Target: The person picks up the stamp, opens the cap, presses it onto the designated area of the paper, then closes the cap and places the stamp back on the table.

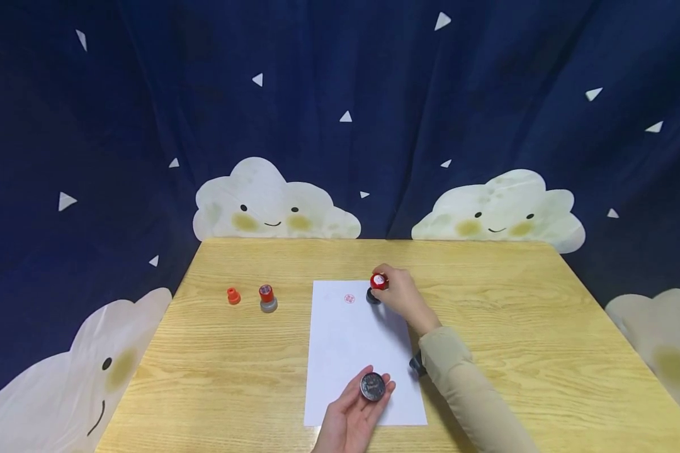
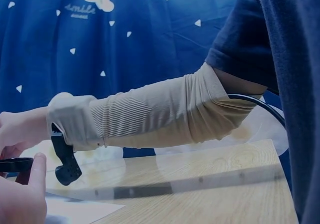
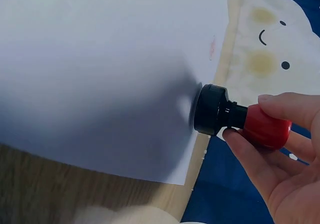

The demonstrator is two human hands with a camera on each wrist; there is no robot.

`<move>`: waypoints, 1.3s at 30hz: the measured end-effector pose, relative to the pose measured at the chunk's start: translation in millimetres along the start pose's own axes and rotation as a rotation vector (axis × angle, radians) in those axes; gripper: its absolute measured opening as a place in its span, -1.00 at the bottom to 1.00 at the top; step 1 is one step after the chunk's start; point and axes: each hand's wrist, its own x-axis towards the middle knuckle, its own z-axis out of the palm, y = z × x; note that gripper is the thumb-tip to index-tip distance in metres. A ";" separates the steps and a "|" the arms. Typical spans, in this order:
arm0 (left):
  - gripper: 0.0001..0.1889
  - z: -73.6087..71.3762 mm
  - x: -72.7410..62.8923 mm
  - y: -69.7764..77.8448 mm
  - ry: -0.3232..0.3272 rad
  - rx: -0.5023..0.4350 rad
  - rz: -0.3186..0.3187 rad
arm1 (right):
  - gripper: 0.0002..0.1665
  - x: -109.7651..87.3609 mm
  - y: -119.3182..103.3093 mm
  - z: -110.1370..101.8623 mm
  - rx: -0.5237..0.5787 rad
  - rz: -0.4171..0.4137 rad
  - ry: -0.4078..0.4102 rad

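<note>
My right hand point(image 1: 402, 292) grips the red handle of a self-standing stamp point(image 3: 267, 127) between thumb and fingers. Its black base point(image 3: 210, 109) meets the white paper point(image 1: 357, 352) near the far right corner. Left of it, a round red imprint point(image 1: 349, 299) shows on the sheet. Palm up over the paper's near end, my left hand point(image 1: 354, 415) holds a round black cap point(image 1: 373, 386), with fingertips showing past its rim. In the left wrist view the cap's dark edge point(image 2: 15, 164) sits against an upright digit.
On the left of the wooden table point(image 1: 243, 377) stand a small orange-red piece point(image 1: 233, 296) and a second stamp point(image 1: 267, 299) with a red top and grey base. A dark blue curtain point(image 1: 317, 126) with clouds hangs behind the table. A black wrist camera point(image 1: 417, 364) sits under the right sleeve.
</note>
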 end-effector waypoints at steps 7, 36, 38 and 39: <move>-0.44 0.7 -0.3 0.2 -0.002 0.001 0.001 | -0.56 1.5 1.9 4.3 -0.012 0.001 0.006; -0.47 -1.2 0.6 -0.2 0.004 -0.002 -0.018 | -0.83 5.4 -23.0 -15.5 -0.249 -0.176 -0.017; -0.47 -1.4 0.6 -0.3 0.004 -0.005 -0.022 | -0.83 6.6 -24.6 -17.0 -0.251 -0.180 -0.049; -0.47 -1.4 0.6 -0.3 0.003 -0.006 -0.024 | -0.83 7.4 -25.4 -17.6 -0.256 -0.185 -0.065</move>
